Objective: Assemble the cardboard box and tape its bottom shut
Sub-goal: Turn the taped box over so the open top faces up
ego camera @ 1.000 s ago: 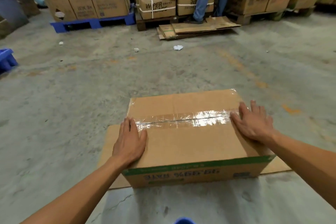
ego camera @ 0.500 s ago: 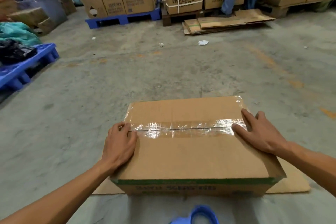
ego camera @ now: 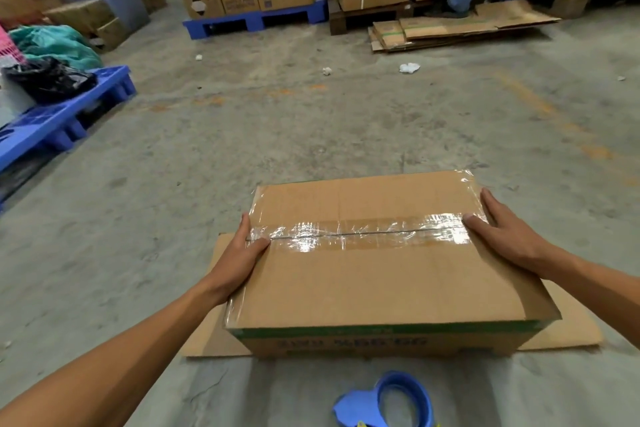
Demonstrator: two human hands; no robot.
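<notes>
- Both hands are sliding outward from the top face to the box's [ego camera: 374, 274] two ends; the left hand [ego camera: 242, 253] is now wrapping the left edge, thumb on top by the tape [ego camera: 356, 232], fingers down the side out of view.
- Right hand [ego camera: 502, 236] is lying on the right end, fingers straight and spread along the edge, thumb at the tape's end.
- Box is sitting bottom-up on a flat cardboard sheet [ego camera: 207, 333] on the floor, its seam already taped across.
- Tape dispenser [ego camera: 398, 399] is lying on the floor just in front of the box.
- Judging ahead: the tape is looking wrinkled and bubbled, so its ends might be peeling if the hands drag over them while turning the box.
- Right hand is only resting flat, so a lift from here could be slipping on that side.
</notes>
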